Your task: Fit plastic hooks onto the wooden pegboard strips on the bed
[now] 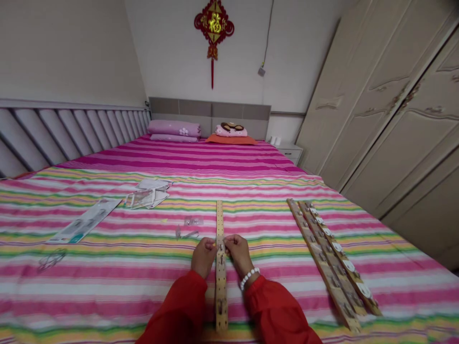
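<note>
A long, narrow wooden strip (220, 220) with rows of small holes lies lengthwise before me on the striped sheet. Small metal hook-like pieces (221, 306) sit along its nearer half. My left hand (203, 255) is closed in a pinch at the strip's left edge, with a tiny yellowish spot at its fingertips. From the right edge, my right hand (239, 253) pinches at the same spot, beside a small shiny metal piece (221, 247). What either pinch holds is too small to name.
Several similar strips (324, 263) carrying metal and white pieces lie to the right. Left of my hands are a small clear packet (193, 221), a thin strip of clear plastic (189, 234), crumpled packaging (148, 195), a long flat package (86, 222) and clear plastic scraps (52, 258).
</note>
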{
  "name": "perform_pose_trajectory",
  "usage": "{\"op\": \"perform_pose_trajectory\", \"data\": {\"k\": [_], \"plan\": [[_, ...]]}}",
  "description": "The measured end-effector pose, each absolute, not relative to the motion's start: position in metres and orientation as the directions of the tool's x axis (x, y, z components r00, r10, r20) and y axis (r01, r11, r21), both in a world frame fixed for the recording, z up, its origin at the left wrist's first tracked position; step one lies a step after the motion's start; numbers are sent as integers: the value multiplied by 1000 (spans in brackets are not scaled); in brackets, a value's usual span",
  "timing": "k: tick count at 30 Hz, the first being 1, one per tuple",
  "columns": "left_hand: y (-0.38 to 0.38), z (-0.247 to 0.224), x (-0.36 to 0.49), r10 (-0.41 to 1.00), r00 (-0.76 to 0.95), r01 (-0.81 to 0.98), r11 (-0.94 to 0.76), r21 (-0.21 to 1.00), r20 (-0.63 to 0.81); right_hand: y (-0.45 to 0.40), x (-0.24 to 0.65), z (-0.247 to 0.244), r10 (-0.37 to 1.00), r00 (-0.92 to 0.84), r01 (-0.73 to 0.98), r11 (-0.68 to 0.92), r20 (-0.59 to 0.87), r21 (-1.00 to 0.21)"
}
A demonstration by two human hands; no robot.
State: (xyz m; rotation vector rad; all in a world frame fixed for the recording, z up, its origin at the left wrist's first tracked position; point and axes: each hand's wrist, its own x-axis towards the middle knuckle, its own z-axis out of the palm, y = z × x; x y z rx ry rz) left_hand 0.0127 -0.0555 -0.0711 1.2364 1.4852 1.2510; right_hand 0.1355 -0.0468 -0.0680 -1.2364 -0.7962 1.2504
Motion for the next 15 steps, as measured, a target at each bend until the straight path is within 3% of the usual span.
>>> {"op": "perform_pose_trajectory", "data": {"k": [8, 15], "plan": [[-42, -73, 5, 980, -178, 186, 120, 975, -86, -32, 141, -60, 943, 117, -125, -297, -312, -946], [-35, -73, 3, 979, -96, 140, 192, 971, -180, -14, 138, -67, 949, 115, 98, -305, -293, -947]]}}
